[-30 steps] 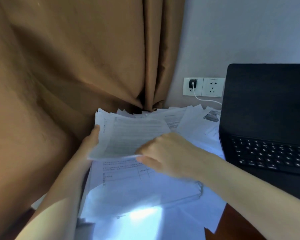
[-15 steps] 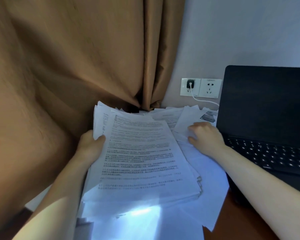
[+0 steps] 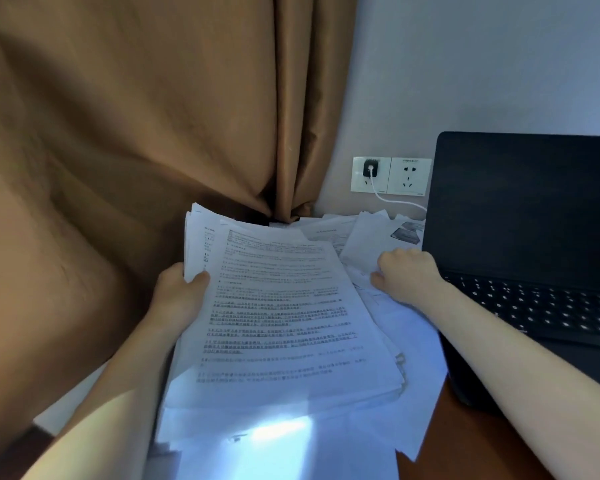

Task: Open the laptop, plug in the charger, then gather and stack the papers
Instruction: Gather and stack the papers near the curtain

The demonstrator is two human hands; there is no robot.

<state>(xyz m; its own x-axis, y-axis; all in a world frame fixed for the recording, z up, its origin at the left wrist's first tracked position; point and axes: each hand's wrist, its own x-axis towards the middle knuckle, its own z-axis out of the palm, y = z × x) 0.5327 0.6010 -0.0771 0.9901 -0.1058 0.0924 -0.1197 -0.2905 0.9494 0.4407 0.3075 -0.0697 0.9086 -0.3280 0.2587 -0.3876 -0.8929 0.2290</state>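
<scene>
Laptop (image 3: 520, 220) open, charger (image 3: 371, 167) plugged: gathering is in hand. Left hand (image 3: 179, 296) grips the stack (image 3: 284, 323) near the desk's (image 3: 465, 445) left edge, thumb on top; right hand (image 3: 407, 275) curls onto loose sheets (image 3: 364, 244) beside the laptop. Next, probably: lift them onto the stack

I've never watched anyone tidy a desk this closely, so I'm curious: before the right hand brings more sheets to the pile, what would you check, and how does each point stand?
1. Laptop open: ok.
2. Charger in the wall socket: ok.
3. Cable reaching the laptop: cannot tell, its end is hidden.
4. Left hand gripping the stack: ok.
5. Right hand curled on the loose sheets: ok.
6. Stack edges squared: not ok, they fan out.
</scene>
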